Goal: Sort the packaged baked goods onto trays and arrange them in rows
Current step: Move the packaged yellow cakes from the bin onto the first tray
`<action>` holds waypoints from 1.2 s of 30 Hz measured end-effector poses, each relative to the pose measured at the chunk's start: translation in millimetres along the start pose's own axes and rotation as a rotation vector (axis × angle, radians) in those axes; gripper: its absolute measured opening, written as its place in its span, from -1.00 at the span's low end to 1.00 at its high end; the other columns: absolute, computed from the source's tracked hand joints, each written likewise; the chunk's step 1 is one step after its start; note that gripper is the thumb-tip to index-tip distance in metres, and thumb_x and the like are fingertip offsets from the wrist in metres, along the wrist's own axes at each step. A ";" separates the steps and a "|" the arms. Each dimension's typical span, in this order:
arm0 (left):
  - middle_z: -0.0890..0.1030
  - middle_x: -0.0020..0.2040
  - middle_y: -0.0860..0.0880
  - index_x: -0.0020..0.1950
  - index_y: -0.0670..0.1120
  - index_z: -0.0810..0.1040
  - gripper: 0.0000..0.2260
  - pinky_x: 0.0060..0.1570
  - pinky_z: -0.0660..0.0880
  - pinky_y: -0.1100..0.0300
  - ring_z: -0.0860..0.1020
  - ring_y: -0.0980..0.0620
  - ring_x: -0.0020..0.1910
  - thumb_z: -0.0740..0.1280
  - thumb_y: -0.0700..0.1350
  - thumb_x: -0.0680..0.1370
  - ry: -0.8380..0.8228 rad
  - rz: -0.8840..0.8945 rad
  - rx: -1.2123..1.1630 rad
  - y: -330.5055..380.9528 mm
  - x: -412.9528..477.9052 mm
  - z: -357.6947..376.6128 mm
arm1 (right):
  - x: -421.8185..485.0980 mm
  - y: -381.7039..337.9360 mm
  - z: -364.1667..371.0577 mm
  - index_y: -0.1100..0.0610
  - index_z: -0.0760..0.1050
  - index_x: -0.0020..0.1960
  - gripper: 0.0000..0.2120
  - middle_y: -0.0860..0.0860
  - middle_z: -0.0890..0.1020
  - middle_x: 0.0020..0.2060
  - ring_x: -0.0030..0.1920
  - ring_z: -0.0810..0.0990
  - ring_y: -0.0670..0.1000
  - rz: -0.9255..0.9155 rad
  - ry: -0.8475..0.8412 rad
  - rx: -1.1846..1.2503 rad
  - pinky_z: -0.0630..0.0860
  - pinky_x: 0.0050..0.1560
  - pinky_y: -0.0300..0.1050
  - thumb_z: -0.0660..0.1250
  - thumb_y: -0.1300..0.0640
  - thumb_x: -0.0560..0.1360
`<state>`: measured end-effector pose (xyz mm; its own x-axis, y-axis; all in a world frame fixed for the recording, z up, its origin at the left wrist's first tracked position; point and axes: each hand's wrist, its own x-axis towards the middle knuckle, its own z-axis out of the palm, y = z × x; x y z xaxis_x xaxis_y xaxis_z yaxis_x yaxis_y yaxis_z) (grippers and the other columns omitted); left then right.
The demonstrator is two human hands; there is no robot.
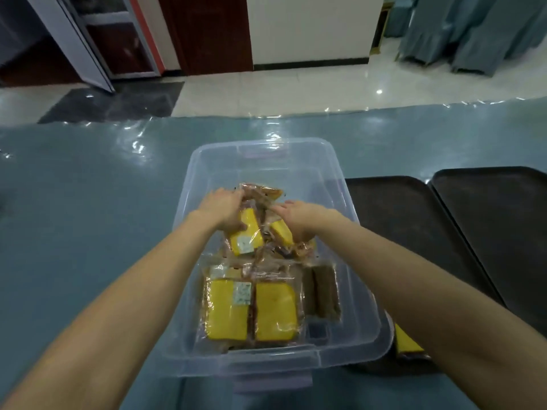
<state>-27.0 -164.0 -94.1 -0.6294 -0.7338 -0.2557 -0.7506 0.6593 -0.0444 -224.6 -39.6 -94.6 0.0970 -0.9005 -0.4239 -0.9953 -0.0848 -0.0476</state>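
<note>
Blue-grey cloth under glossy clear film covers the table [88,202]; pale tiled floor [266,93], a dark door [207,31] and blue-draped chairs [473,34] lie beyond its far edge. Clear bin [266,167] mid-table, inner tray [399,220] and outer tray [503,217] just right of it (a stray packet [408,341] at the inner tray's near edge, half hidden by the forearm). Left hand [222,208] grips one cake packet [247,232] and right hand [296,217] grips a second packet [281,229], both above the loose packets [228,309] on the bin's floor; fingertips lost in crinkled wrap.

Nothing legible: the white stickers [244,244] on the cake packets [226,312] are blurred.
</note>
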 end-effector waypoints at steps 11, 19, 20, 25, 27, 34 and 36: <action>0.63 0.07 -0.07 0.31 -0.08 0.51 -0.56 0.03 0.54 -0.02 0.59 -0.16 0.05 0.61 0.00 0.55 0.197 -0.005 -0.426 -32.4 -64.2 -84.2 | 17.9 -6.8 -9.9 0.14 0.61 0.27 -0.46 0.13 0.68 0.17 0.09 0.64 0.16 0.119 0.014 0.072 0.59 0.04 -0.01 0.70 -0.05 0.41; 0.62 -0.14 0.06 -0.04 0.04 0.54 -0.72 -0.17 0.48 0.09 0.58 0.04 -0.18 0.61 0.09 0.53 -0.294 0.137 -0.305 -10.9 -90.1 -90.9 | -77.3 11.0 -61.1 0.06 0.53 0.19 -0.54 -0.01 0.62 -0.02 -0.09 0.63 0.00 0.273 0.452 0.874 0.55 -0.22 -0.08 0.70 0.03 0.43; 0.59 -0.14 0.05 -0.06 0.03 0.53 -0.72 -0.19 0.46 0.10 0.54 0.05 -0.20 0.60 0.09 0.54 -0.387 0.147 -0.239 -1.7 -88.8 -75.5 | -86.9 5.1 -56.8 0.06 0.55 0.22 -0.53 0.00 0.64 -0.02 -0.09 0.67 0.01 0.245 0.391 0.924 0.63 -0.18 -0.06 0.70 0.05 0.43; 0.64 0.10 -0.01 0.12 -0.03 0.66 -0.58 0.01 0.54 0.05 0.60 -0.05 0.09 0.61 0.25 0.48 -0.534 0.168 -0.028 23.6 -96.3 -19.7 | -88.3 -39.1 8.5 0.04 0.62 0.23 -0.65 -0.08 0.62 -0.01 -0.04 0.63 0.00 0.075 -0.039 0.487 0.55 -0.09 -0.15 0.62 -0.02 0.52; 0.63 0.08 0.00 0.10 -0.03 0.61 -0.53 -0.05 0.51 0.05 0.58 -0.03 0.03 0.63 0.28 0.44 -0.536 0.151 -0.078 23.7 -100.5 -13.4 | -82.4 -51.2 28.8 0.04 0.62 0.18 -0.71 -0.06 0.61 -0.01 0.00 0.61 0.03 0.013 -0.092 0.278 0.48 -0.06 -0.15 0.59 -0.01 0.54; 0.60 0.35 0.01 0.52 -0.07 0.49 0.02 0.27 0.62 -0.01 0.59 -0.06 0.24 0.67 0.44 0.22 -0.537 0.084 -0.126 25.2 -107.4 -11.7 | -87.2 -64.0 28.2 0.05 0.43 0.42 -0.31 -0.02 0.58 0.14 0.11 0.58 0.06 -0.016 -0.170 0.266 0.59 0.05 -0.07 0.68 -0.08 0.44; 0.62 0.37 -0.02 0.50 -0.07 0.54 0.02 0.32 0.62 -0.05 0.61 -0.09 0.27 0.64 0.48 0.21 -0.581 0.070 -0.131 26.6 -109.9 -12.3 | -88.3 -65.9 29.1 0.04 0.47 0.40 -0.33 -0.02 0.58 0.15 0.12 0.58 0.05 -0.039 -0.243 0.236 0.58 0.09 -0.06 0.67 -0.15 0.43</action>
<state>19.7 -67.8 -55.3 -0.4931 -0.4547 -0.7417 -0.7529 0.6502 0.1020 -167.3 57.9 -80.3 0.1616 -0.7681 -0.6195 -0.9645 0.0099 -0.2640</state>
